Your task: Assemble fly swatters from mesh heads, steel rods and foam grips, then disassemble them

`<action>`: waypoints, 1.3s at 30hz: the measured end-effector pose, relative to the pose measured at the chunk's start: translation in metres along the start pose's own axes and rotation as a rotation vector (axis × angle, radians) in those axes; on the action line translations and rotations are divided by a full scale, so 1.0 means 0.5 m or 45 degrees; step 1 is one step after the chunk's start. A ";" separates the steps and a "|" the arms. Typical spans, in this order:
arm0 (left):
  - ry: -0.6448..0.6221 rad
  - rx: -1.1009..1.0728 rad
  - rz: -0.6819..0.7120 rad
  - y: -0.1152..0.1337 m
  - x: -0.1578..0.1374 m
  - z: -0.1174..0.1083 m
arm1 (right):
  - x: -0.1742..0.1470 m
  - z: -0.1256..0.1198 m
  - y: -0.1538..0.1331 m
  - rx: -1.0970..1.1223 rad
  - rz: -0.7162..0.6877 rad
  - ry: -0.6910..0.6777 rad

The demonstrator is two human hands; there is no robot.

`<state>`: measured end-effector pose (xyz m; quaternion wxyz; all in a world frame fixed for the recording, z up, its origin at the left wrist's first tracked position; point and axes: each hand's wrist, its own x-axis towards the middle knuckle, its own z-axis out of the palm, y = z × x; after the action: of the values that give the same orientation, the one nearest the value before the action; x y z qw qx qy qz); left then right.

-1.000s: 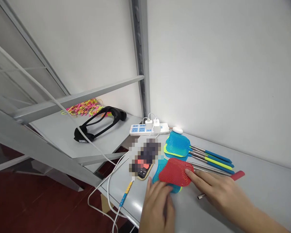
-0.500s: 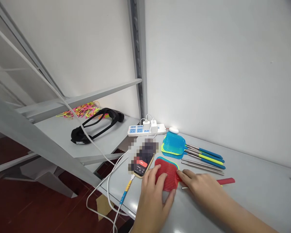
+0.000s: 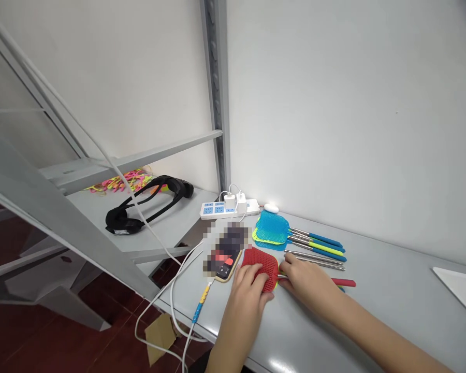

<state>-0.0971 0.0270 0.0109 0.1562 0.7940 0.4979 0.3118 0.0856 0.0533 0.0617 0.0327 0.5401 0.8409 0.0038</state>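
Observation:
A red fly swatter [image 3: 267,263] lies on the grey tabletop, with a yellow-green edge of another swatter showing under its mesh head. My left hand [image 3: 248,290] grips that red head, fingers curled over the mesh and thumb at the near edge. At the neck, my right hand [image 3: 301,277] is closed around the metal shafts; its palm hides most of them. Past it stick out the red handle [image 3: 345,282] and a bit of blue handle. Just behind lie blue and yellow-green swatters [image 3: 272,228] in a pile and several loose metal rods [image 3: 318,258].
To the left lies a phone [image 3: 225,267] with a charging cable [image 3: 198,311]. A power strip [image 3: 213,210] and a white oval object [image 3: 271,207] sit by the wall. A black headset [image 3: 149,207] rests on the side shelf, behind a metal rack bar [image 3: 171,150]. A white tray [image 3: 462,290] is at right.
My right hand has shifted its hold on the swatter's neck, with a length of metal shaft now showing. The red head covers the blue swatter edge seen before. The view has turned slightly right.

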 end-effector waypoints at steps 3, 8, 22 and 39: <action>0.003 -0.040 0.015 -0.009 0.005 -0.001 | 0.006 0.002 -0.009 -0.012 0.006 0.014; 0.053 -0.093 0.030 -0.019 0.003 -0.003 | -0.001 -0.010 -0.015 -0.058 0.059 0.042; -0.100 -0.002 0.389 0.164 0.062 -0.041 | -0.169 -0.066 0.024 -0.176 0.206 0.272; -0.204 0.259 1.029 0.236 0.298 0.015 | -0.269 -0.057 0.250 0.959 0.404 0.283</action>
<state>0.0358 0.1059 0.1219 -0.0196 0.9584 0.1610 0.2348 0.2534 -0.0161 0.1020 -0.2590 0.6334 0.6883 -0.2406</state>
